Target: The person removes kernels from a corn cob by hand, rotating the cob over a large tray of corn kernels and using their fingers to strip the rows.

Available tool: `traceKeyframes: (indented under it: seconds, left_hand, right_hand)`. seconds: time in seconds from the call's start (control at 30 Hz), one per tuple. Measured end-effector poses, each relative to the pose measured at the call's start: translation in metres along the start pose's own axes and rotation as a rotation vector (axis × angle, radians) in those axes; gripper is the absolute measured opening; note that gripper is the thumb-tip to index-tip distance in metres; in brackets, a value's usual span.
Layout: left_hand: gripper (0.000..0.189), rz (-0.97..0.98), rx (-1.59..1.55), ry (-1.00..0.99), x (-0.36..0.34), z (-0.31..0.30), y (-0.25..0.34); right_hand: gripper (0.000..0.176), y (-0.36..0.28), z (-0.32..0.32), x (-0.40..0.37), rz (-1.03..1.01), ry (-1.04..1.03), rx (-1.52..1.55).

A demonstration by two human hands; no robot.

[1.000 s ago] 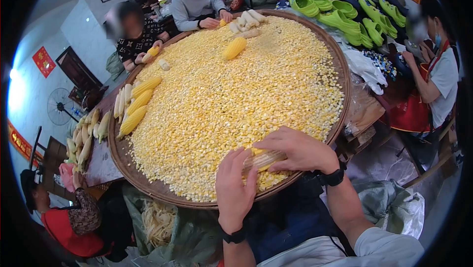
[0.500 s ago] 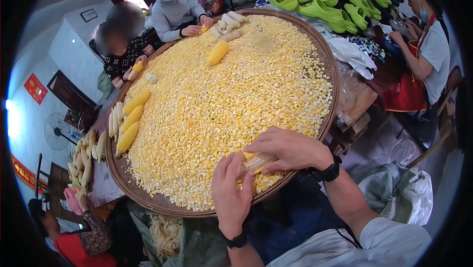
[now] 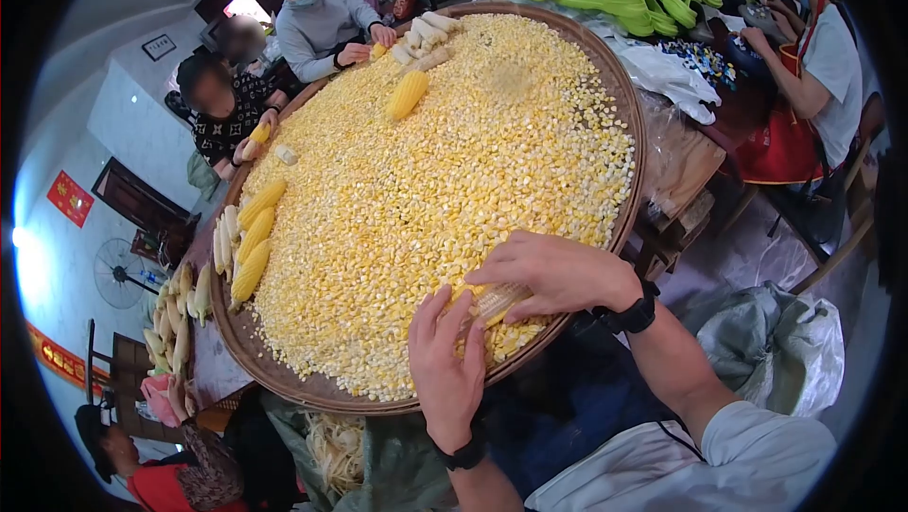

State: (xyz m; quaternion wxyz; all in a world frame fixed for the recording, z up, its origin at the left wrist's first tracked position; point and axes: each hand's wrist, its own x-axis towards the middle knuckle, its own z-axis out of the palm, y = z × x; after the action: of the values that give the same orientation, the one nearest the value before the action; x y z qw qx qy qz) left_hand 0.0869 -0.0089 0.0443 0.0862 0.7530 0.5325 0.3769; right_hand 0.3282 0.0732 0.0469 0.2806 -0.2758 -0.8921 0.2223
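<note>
A mostly bare corn cob (image 3: 498, 301) with some yellow kernels lies between my hands, over the near edge of a big round tray (image 3: 284, 381). My left hand (image 3: 446, 361) closes on its left end, thumb and fingers around it. My right hand (image 3: 558, 277) grips the other end from above. Loose kernels (image 3: 426, 200) cover the tray. Full yellow cobs (image 3: 252, 269) lie at its left side, with one more (image 3: 408, 95) toward the back. Stripped cobs (image 3: 430, 30) are piled at the far rim.
Co-workers sit at the far left rim (image 3: 227, 115), the far rim (image 3: 326, 25) and the right (image 3: 823, 77). Another person (image 3: 161, 465) is at lower left beside unhusked cobs (image 3: 170, 323). Green clogs (image 3: 615, 1) stand at the back right. Sacks (image 3: 771, 347) lie near my right arm.
The view has shifted slightly, so the tray and people appear a little displaced. My hands still hold the cob, which has turned to show a paler side.
</note>
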Motion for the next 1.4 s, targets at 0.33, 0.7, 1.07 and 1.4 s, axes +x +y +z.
traceKeyframes:
  seconds: [0.33,0.7,1.07,1.4]
  left_hand:
    - [0.026,-0.078,-0.052,0.023,-0.001,-0.001,0.005]
    - [0.029,-0.041,-0.004,0.022,0.003,-0.001,0.009]
    - [0.028,-0.078,-0.060,0.042,-0.004,0.001,0.004]
    - [0.070,-0.251,0.075,0.273,-0.007,0.003,0.000]
  right_hand:
    - [0.076,0.000,0.001,0.000,0.025,-0.013,-0.005]
    - [0.070,0.004,0.002,0.000,-0.067,0.022,-0.012]
    - [0.074,0.000,-0.001,0.001,-0.027,-0.026,0.018]
    - [0.072,-0.003,-0.002,0.002,-0.005,-0.028,-0.019]
